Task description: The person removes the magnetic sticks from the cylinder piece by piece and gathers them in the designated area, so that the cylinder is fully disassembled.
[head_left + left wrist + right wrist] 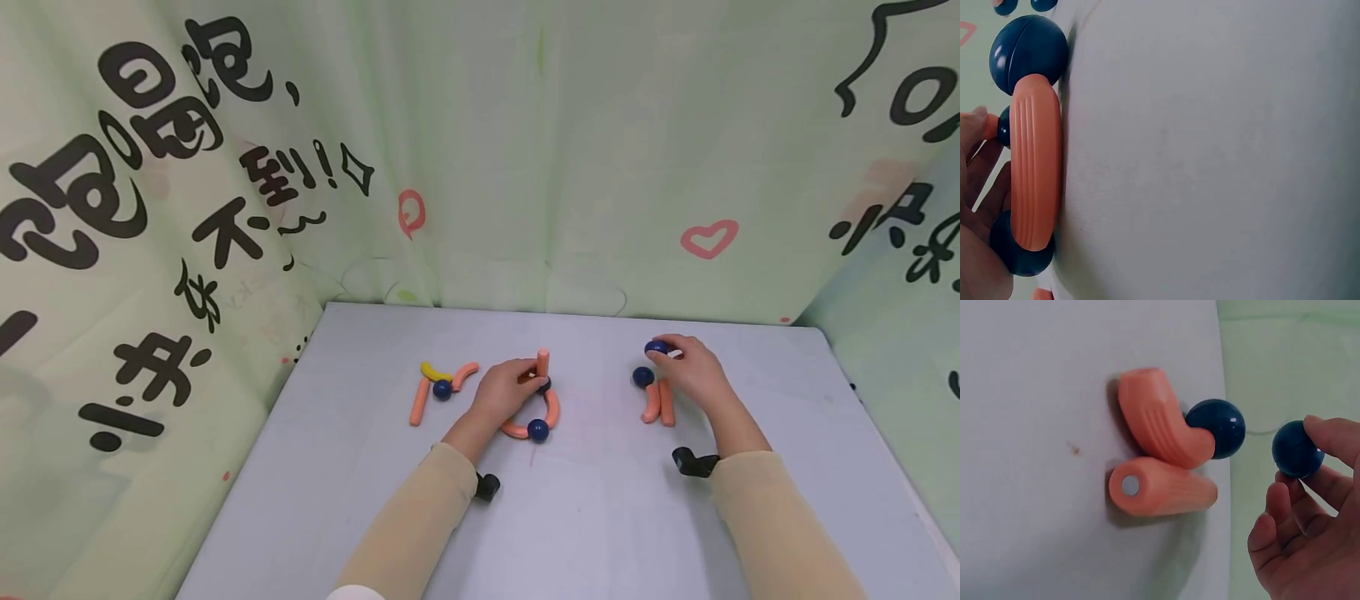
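My left hand (504, 392) pinches a straight orange magnetic rod (542, 362) where it meets a dark blue ball (1004, 127). That ball belongs to a ring of curved orange rods (552, 408) and blue balls, with another ball (537, 430) at the near side. The hand hides part of the ring's left side. At the right, my right hand (693, 371) holds a dark blue ball (1298, 449) between thumb and fingers, raised over the table. Just beyond its fingers lie a second blue ball (1216, 428) against a curved orange rod (1160, 422), and a straight orange rod (1163, 487).
To the left on the white table (360, 500) lie a yellow curved rod (435, 372), a blue ball (442, 390), a curved orange rod (465, 376) and a straight orange rod (419, 402). A pale green printed curtain (585, 167) surrounds the table's back and sides.
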Tool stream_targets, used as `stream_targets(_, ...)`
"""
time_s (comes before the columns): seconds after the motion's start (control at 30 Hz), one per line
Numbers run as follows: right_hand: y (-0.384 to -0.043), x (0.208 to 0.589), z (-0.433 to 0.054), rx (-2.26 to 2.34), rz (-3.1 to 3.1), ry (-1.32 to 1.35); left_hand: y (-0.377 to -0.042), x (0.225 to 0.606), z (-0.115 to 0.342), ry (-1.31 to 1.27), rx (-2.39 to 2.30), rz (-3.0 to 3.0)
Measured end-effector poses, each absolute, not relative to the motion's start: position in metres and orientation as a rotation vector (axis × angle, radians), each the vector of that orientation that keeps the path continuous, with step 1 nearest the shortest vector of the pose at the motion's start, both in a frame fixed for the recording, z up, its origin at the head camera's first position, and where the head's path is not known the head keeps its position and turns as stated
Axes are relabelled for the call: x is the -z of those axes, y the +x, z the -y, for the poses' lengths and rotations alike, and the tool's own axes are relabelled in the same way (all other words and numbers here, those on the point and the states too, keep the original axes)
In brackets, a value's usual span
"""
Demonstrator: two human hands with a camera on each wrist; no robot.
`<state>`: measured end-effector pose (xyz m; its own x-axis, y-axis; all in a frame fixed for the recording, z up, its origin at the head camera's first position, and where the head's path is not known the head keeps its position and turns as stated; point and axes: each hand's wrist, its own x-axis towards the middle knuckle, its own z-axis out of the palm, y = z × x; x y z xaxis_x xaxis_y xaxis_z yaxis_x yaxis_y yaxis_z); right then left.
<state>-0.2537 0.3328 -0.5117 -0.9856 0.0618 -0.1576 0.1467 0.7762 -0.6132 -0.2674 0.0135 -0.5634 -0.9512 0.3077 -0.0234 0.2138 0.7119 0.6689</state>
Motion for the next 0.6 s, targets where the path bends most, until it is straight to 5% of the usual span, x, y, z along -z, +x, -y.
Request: stream_targets(0.6, -0.252, 0.546, -0.356, 0.985, -2.693, 0.290, -0.269, 0.566, -0.014, 0.490, -0.956, -2.832)
